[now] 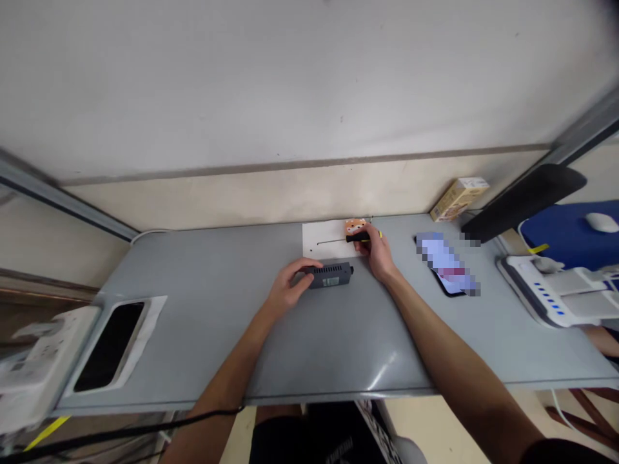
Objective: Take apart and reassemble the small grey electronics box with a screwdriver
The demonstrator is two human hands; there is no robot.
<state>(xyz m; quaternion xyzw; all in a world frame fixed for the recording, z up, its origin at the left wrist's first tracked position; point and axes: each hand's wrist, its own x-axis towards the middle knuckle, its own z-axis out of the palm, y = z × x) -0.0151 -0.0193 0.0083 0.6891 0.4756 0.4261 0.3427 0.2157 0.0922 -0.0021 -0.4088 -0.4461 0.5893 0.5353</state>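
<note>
My left hand grips the left end of a small dark grey box with a row of vent slots and a pale label. The box rests on the grey table in front of me. In my right hand is a screwdriver with a black and yellow handle, its thin shaft pointing left. The shaft lies over a sheet of white paper, where a tiny dark speck, perhaps a screw, shows near the tip. Just behind my right hand is an orange patterned item, partly covered by the fingers.
A phone with a lit screen lies to the right. Beyond it stand a yellowish carton, a black upright object and a white power strip. At the left are a dark-screened phone and another power strip. A wall closes the back.
</note>
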